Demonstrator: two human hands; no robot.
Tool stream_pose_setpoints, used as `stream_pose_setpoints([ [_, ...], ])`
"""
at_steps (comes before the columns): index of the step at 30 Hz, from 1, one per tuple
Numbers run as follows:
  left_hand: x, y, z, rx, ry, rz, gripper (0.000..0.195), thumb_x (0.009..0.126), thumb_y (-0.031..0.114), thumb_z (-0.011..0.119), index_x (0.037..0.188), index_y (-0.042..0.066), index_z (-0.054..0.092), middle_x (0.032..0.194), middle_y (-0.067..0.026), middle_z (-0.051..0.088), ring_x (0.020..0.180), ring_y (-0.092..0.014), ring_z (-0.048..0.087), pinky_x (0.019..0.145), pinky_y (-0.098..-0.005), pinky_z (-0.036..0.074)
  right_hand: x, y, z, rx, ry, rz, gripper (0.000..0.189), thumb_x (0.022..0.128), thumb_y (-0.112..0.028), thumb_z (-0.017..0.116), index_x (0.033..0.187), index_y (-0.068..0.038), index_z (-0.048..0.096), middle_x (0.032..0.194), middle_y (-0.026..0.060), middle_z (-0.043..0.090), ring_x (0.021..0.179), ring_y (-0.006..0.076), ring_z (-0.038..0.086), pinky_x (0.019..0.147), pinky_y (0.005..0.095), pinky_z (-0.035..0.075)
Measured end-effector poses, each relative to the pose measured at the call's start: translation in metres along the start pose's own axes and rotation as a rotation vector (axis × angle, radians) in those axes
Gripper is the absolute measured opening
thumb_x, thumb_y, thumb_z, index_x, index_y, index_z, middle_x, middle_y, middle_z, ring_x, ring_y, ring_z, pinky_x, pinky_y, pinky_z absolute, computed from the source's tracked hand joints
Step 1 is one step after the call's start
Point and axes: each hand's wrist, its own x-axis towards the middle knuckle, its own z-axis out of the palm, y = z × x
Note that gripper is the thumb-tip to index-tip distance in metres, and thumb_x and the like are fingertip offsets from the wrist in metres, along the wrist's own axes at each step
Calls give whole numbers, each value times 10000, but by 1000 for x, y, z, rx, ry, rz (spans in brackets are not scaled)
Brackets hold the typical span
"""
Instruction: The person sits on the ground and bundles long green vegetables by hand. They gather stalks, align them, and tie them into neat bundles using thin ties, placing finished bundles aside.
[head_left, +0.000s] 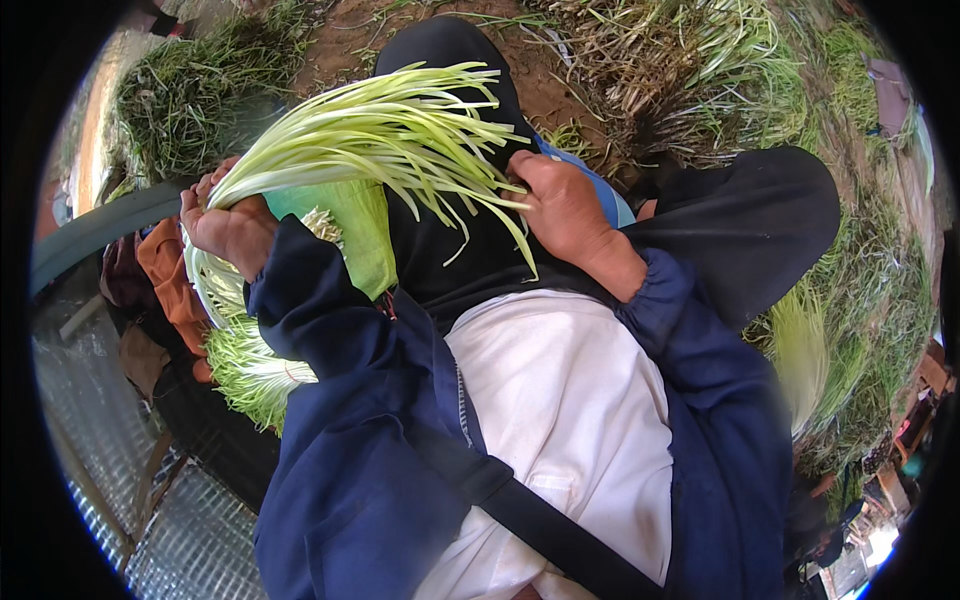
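Observation:
My left hand is closed around the pale end of a bunch of long yellow-green leafy stalks, which fan out to the right above my lap. At the leaf tips on the right is my right hand, its fingers curled against a few of them; how firmly they pinch is not clear. Below my left hand lie more pale stalks and a tied bundle of green stalks. A bright green sheet lies beside my left forearm, with a cluster of cut white ends near it.
A heap of green leaves stands at the upper left. Rooted stalks are piled at the upper right, with loose greens down the right side. A grey curved bar and orange cloth are at the left.

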Motion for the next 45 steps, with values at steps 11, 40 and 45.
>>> stream_pose_setpoints([
  [11, 17, 12, -25, -22, 79, 5, 339, 994, 297, 495, 712, 140, 392, 647, -20, 413, 664, -245, 449, 727, -473, 454, -5, 69, -52, -422, 86, 411, 200, 874, -70, 632, 1054, -71, 719, 962, 229, 724, 964, 449, 693, 829, 556, 532],
  [40, 4, 4, -13, -68, 38, -120, 342, 986, 268, 506, 682, 152, 400, 597, 4, 426, 608, -226, 446, 702, -430, 461, 7, -7, -10, 297, -105, 125, 152, 926, -132, 669, 890, 13, 641, 716, 142, 611, 656, 243, 634, 636, 357, 495],
  [45, -8, -10, -4, -21, 52, -148, 292, 971, 268, 550, 733, 142, 438, 627, 9, 465, 638, -224, 477, 703, -415, 453, 5, 8, -8, 156, -57, 80, 159, 907, -151, 655, 902, 8, 642, 818, 210, 621, 789, 418, 638, 714, 436, 498],
])
